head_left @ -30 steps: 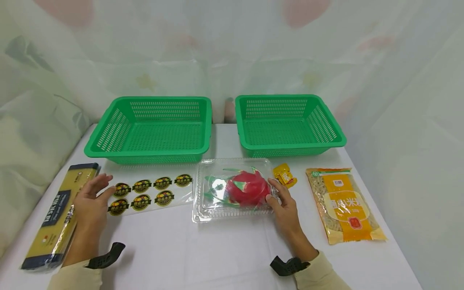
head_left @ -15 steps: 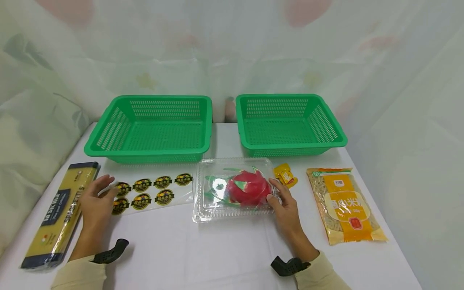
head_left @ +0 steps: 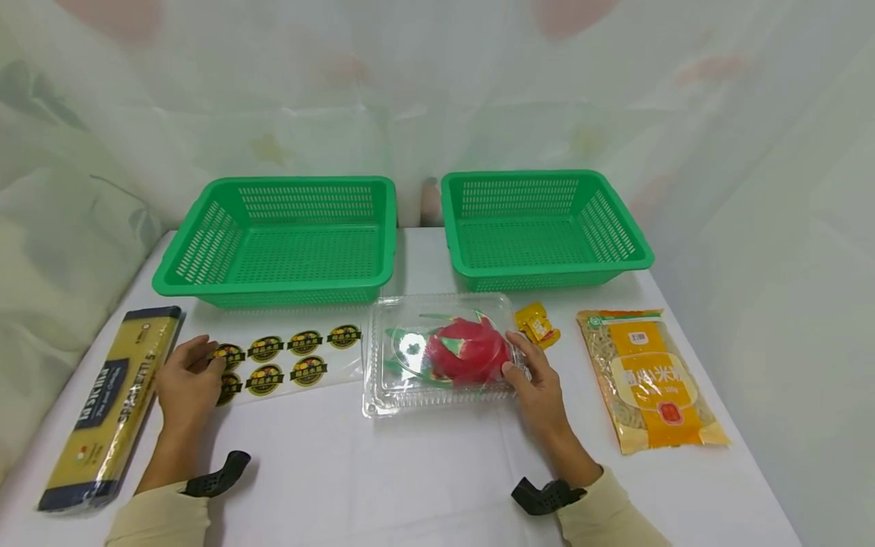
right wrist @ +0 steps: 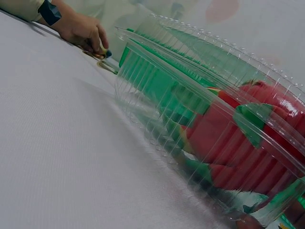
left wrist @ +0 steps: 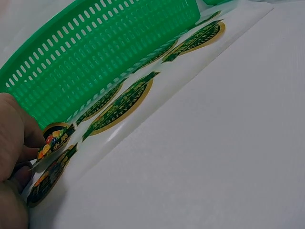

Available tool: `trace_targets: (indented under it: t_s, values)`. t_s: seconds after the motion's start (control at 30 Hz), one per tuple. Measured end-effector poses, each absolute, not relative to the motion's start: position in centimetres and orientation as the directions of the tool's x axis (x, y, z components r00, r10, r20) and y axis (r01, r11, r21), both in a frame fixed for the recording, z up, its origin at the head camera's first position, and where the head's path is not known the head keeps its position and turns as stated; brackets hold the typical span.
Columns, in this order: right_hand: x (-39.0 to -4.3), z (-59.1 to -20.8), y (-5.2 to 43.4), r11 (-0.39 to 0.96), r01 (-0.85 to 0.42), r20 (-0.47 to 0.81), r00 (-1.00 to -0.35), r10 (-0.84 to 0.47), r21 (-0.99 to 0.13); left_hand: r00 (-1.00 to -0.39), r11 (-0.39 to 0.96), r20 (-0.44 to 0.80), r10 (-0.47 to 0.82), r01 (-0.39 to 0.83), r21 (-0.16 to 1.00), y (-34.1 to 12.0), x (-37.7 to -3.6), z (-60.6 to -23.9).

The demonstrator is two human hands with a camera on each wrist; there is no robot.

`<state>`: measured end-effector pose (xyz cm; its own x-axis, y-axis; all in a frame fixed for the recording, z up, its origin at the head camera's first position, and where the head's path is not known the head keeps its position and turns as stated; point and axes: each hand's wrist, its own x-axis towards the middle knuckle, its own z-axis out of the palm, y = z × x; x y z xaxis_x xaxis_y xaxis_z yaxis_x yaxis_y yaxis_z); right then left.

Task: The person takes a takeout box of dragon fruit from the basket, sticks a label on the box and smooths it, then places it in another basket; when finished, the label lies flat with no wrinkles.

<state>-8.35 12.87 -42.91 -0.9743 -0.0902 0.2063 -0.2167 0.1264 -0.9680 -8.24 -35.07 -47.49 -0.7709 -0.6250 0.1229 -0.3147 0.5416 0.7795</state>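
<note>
The upper-left sticker [left wrist: 55, 138] sits at the left end of a sheet of round black-and-gold stickers [head_left: 345, 368], and its near edge appears to stand away from the backing. The left hand [head_left: 187, 384] has its grip together there, thumb and finger seemingly clamped on that edge. Over the last second this hand has shifted inward from the spaghetti pack [head_left: 109, 414] onto the sheet, now partly covering the lower-left sticker; I judge the work has passed from reaching to loosening a sticker.

Just right of the sheet, a clear plastic clamshell [head_left: 410, 403] lies flat with a red dragon fruit [head_left: 470, 351] inside, under the lid. The right hand [head_left: 536, 387] holds its right edge, fingers and thumb curled about it; it has stayed put, which seems to steady the box. Whether the lid is latched, I cannot tell.

Farther out, a yellow sachet [head_left: 536, 324] lies beyond the right fingertips, an orange-labelled noodle bag [head_left: 652, 380] farther right. Behind, the left green basket [head_left: 273, 290] and right green basket [head_left: 554, 270] stand side by side on the white-covered worktop [head_left: 342, 471].
</note>
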Motion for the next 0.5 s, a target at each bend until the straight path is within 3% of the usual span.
trace_targets:
  t_s: [0.5]
  values:
    - [-8.29,-42.49,12.78,0.128,-0.198,0.188,-0.979,-0.084,-0.972,-0.692,0.465,0.153,-0.705,-0.289,0.837,-35.27,-8.23,-47.87]
